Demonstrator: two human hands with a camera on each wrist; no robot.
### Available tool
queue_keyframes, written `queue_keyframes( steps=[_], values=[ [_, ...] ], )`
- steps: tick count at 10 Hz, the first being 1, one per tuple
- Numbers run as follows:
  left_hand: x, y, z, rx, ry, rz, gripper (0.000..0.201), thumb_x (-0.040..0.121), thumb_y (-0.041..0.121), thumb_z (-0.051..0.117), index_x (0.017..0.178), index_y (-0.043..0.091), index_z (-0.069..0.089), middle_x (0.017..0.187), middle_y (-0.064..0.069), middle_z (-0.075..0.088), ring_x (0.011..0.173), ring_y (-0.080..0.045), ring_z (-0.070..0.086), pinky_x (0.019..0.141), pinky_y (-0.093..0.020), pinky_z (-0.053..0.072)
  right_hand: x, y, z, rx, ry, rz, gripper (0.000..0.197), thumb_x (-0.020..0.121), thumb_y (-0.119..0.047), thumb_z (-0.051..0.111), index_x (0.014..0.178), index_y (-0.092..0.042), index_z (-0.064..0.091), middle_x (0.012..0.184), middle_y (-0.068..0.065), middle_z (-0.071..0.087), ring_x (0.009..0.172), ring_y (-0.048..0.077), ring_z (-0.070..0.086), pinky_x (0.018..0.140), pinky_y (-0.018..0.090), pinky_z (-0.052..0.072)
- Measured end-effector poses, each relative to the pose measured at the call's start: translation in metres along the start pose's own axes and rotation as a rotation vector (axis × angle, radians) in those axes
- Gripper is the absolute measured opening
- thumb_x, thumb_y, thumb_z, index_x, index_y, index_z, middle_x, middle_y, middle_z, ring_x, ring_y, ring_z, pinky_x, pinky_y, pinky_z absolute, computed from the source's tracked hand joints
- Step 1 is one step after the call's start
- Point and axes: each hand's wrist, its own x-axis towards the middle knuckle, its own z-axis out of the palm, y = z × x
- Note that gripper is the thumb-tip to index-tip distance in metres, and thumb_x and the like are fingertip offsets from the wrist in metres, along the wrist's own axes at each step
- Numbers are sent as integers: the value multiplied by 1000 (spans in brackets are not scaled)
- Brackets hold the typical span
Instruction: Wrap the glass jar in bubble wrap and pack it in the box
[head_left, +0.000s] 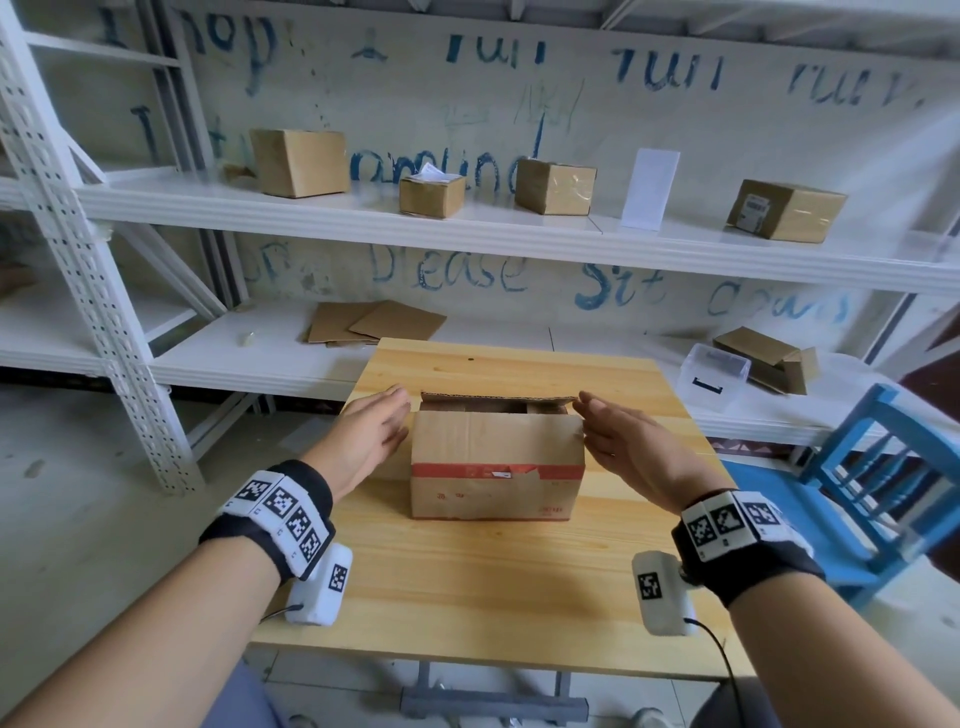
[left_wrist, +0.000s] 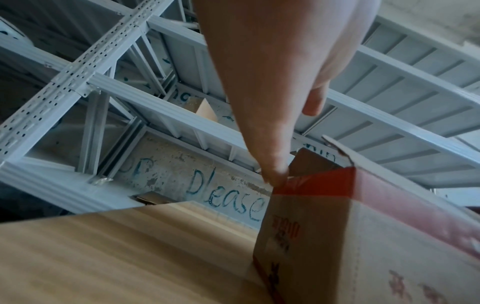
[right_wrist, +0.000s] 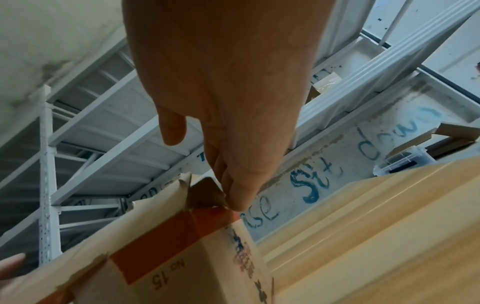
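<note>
A cardboard box (head_left: 496, 467) with a red tape band stands in the middle of the wooden table (head_left: 467, 582). Its long flaps stand up, and the narrow gap between them shows only a dim inside. My left hand (head_left: 374, 431) is at the box's left end, fingers straight, with a fingertip (left_wrist: 275, 174) at the upper corner of the box (left_wrist: 350, 236). My right hand (head_left: 618, 436) mirrors it at the right end, and its straight fingers (right_wrist: 236, 197) meet the top corner of the box (right_wrist: 182, 246). No jar or bubble wrap is in view.
White metal shelving (head_left: 363, 218) behind the table carries several small cardboard boxes (head_left: 298, 162) and a white card. The lower shelf holds flat cardboard (head_left: 374, 322) and a clear plastic container (head_left: 714, 376). A blue chair (head_left: 878, 483) stands at the table's right.
</note>
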Motion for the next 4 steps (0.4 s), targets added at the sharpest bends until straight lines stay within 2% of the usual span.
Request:
queue_keyframes(
  steps=[1, 2, 3, 4],
  values=[
    [-8, 9, 4, 160, -32, -36, 58, 107, 43, 37, 158, 15, 30, 159, -6, 43, 149, -29, 35, 110, -42, 36, -2, -2, 2, 24, -29, 9, 57, 105, -43, 43, 158, -30, 30, 164, 9, 32, 150, 26, 32, 123, 50, 25],
    [-7, 15, 5, 356, 73, 10, 53, 109, 42, 34, 154, 15, 38, 139, -5, 62, 143, -30, 44, 113, -42, 37, -6, -4, 5, -71, -29, 59, 64, 102, -47, 48, 156, -17, 34, 161, 17, 36, 148, 30, 36, 120, 56, 31],
    [-10, 18, 9, 635, 94, 74, 48, 108, 43, 34, 146, 17, 48, 128, 2, 62, 135, -26, 50, 114, -42, 35, -13, -15, 15, -330, 53, 48, 49, 106, -35, 47, 134, 3, 54, 146, 35, 47, 135, 48, 47, 115, 58, 37],
    [-14, 22, 18, 866, 108, 119, 42, 108, 45, 31, 136, 24, 55, 138, -4, 53, 133, -22, 47, 106, -35, 35, -18, -23, 27, -687, 138, -3, 49, 107, -37, 41, 145, -8, 50, 148, 11, 53, 136, 31, 50, 117, 42, 37]
  ],
)
